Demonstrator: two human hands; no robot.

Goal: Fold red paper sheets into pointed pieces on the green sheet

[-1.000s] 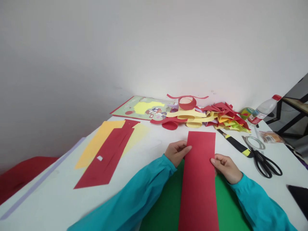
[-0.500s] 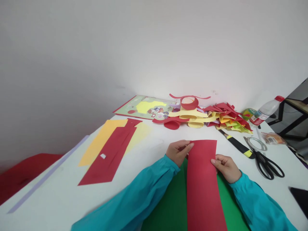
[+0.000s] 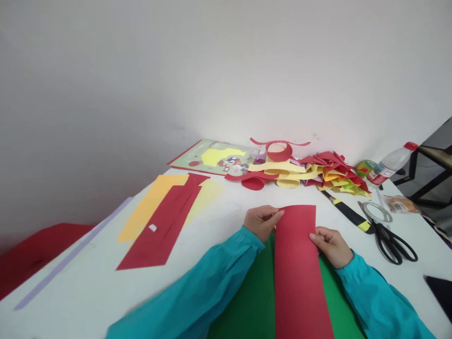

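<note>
A long red paper strip point(image 3: 298, 268) runs up from the bottom of the view, its far end raised a little and slightly curved. At its far left corner my left hand point(image 3: 262, 223) pinches the edge between thumb and fingers. My right hand point(image 3: 332, 246) grips the right edge slightly lower, thumb on top. Beneath the strip lies a green sheet point(image 3: 243, 301), showing on both sides of it. The strip's near end runs out of view.
Red paper pieces point(image 3: 158, 226) and an orange sheet point(image 3: 144, 207) lie left. Behind are a picture board point(image 3: 180, 160), curled paper shapes point(image 3: 278, 167) and folded paper point(image 3: 335, 172). Right are a utility knife point(image 3: 349, 213), scissors point(image 3: 391, 242), a tape roll point(image 3: 377, 212) and a bottle point(image 3: 391, 162).
Both hands keep their hold in nearly the same place. The strip's far right corner has shifted very slightly left. The view has moved a touch.
</note>
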